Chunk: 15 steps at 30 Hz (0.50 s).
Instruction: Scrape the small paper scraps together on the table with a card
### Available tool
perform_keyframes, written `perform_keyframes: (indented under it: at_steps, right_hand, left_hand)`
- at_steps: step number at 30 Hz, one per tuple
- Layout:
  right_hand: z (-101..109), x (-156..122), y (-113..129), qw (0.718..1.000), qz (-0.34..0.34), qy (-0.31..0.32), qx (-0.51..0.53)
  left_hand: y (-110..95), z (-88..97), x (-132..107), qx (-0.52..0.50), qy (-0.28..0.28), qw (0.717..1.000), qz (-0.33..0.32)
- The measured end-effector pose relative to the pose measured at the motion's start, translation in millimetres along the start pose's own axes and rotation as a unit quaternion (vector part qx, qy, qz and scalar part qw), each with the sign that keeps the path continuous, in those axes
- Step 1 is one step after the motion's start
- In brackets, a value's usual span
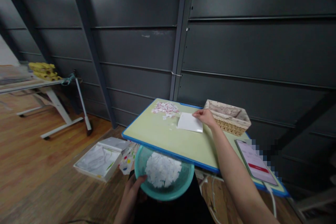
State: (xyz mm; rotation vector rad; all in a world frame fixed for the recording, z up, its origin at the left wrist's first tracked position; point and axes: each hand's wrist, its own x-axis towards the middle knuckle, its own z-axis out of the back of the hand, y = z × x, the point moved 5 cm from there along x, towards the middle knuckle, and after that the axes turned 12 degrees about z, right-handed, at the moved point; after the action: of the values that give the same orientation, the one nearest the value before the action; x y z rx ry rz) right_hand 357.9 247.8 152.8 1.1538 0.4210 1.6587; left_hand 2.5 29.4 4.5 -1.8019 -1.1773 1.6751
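My left hand (135, 183) grips the rim of a teal plastic basin (183, 187), its thumb over the edge and the other fingers hidden. White paper scraps (163, 169) are heaped in the basin, which sits at my lap below the table's front edge. Over the yellow-green tabletop (157, 133), my right hand (206, 116) pinches the right side of a white sheet or card (189, 123). Left of that sheet lies a loose pile of small paper pieces (165, 108) with reddish marks, a few bits scattered toward it.
A lined wicker basket (231, 126) stands at the table's back right. A phone (256, 162) with a cable (271, 199) lies on the right end. On the floor at left is an open white box (97, 161). Another table (31, 85) carries yellow items (44, 71). A dark panelled wall (136, 42) rises behind.
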Motion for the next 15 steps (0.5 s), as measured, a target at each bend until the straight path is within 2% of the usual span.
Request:
perform_keyframes:
  at_steps: [3,9,15]
  right_hand:
    - [-3,0,-5,1.0,0.0,-0.007,-0.02]
    - [-28,-2,3,0.999,0.024,0.028,-0.01]
    - [-36,-7,7,0.998,-0.017,0.034,0.055]
  left_hand:
    - [0,1.1,0,0.001,0.004,1.0,0.014]
    - [-1,3.0,2,0.005,0.009,1.0,0.006]
    - [-4,5.9,3,-0.006,-0.005,1.0,-0.001]
